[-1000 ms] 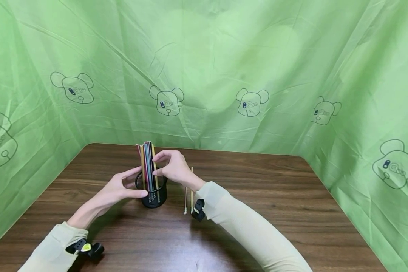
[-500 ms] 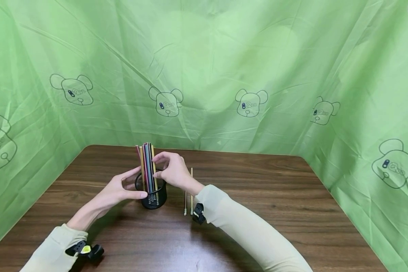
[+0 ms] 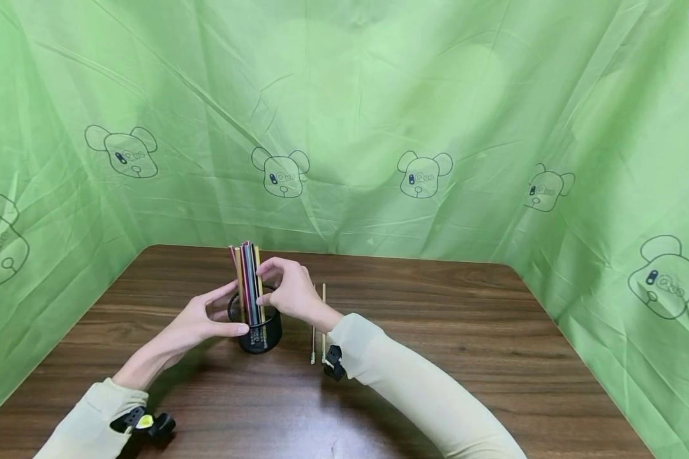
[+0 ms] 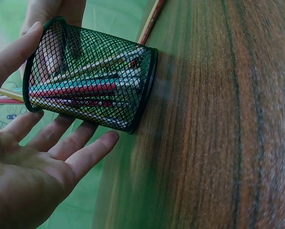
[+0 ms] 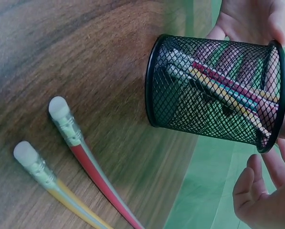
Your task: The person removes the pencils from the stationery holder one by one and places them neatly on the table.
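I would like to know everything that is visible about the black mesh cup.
The black mesh cup is round, with see-through diamond mesh walls, seemingly metal, and smooth bands at rim and base. It stands upright on the wooden table, two loose pencils lying beside it. Several coloured pencils stand in it, rising well above the rim. The left hand holds it, thumb at the rim. The right hand pinches one yellow pencil; whether it also touches the cup is unclear.

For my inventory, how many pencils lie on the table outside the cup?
2: a red pencil and a yellow pencil, side by side, right of the mesh cup. The right sleeve may hide others.
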Tool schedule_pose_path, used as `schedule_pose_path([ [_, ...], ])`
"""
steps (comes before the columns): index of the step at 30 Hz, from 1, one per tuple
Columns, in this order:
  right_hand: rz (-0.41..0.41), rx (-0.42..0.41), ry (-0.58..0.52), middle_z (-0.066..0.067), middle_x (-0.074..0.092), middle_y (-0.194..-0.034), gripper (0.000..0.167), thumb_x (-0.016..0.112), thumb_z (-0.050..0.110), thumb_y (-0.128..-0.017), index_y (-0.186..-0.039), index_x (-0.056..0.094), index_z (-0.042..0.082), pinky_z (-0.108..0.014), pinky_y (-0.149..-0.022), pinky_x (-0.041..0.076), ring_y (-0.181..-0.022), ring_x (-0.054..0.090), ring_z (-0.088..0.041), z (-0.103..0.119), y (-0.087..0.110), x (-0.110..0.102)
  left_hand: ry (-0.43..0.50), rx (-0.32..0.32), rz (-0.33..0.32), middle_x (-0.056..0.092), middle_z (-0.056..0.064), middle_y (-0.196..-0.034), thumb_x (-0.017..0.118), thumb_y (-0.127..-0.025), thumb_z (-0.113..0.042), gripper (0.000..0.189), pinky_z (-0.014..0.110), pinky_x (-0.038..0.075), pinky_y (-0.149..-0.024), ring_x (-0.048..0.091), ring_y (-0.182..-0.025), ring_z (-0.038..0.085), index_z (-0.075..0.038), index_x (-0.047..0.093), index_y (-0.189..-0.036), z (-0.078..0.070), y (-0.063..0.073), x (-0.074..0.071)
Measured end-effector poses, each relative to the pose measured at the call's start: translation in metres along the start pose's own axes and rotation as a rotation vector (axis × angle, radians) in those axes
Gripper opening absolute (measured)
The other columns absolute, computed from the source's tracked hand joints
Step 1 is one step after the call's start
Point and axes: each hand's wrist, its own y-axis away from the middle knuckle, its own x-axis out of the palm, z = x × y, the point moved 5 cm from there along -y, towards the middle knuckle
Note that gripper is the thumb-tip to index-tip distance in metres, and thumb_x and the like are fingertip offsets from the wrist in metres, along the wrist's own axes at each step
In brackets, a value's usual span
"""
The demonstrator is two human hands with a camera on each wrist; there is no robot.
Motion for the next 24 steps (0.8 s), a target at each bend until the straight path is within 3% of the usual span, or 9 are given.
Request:
schedule_pose_path([
  [10,-0.065,-0.017,0.033,0.005,0.076,-0.104,0.056,0.099,0.003,-0.069,-0.117,0.073,0.016,-0.023,-0.07,0.047,-0.079,0.065,-0.02,0.0002,-0.0033,-0.0008,0.002,-0.019,0.011,0.049,0.032,-0.152,0.084,-0.091,-0.013,0.097,0.03,0.05,-0.097,0.052,-0.136,0.048,-0.01,0.025,-0.168,0.0,0.0007,-0.0003],
  [16,-0.077,-0.012,0.024,0.002,0.075,-0.107,0.056,0.098,0.003,-0.07,-0.119,0.073,0.015,-0.023,-0.072,0.049,-0.087,0.069,-0.029,-0.0001,-0.004,-0.0008,0.003,-0.014,0.005,0.049,0.032,-0.152,0.084,-0.091,-0.013,0.096,0.028,0.049,-0.097,0.052,-0.135,0.048,-0.008,0.026,-0.168,0.0004,0.0007,-0.0001],
  [24,-0.098,-0.002,-0.07,-0.008,0.076,-0.107,0.058,0.093,-0.009,-0.07,-0.121,0.073,0.009,-0.022,-0.075,0.054,-0.085,0.071,-0.016,0.0004,-0.0065,-0.003,-0.001,-0.011,-0.003,0.048,0.032,-0.153,0.084,-0.09,-0.013,0.096,0.028,0.05,-0.096,0.052,-0.136,0.047,-0.008,0.027,-0.167,0.0019,-0.0002,-0.0004],
])
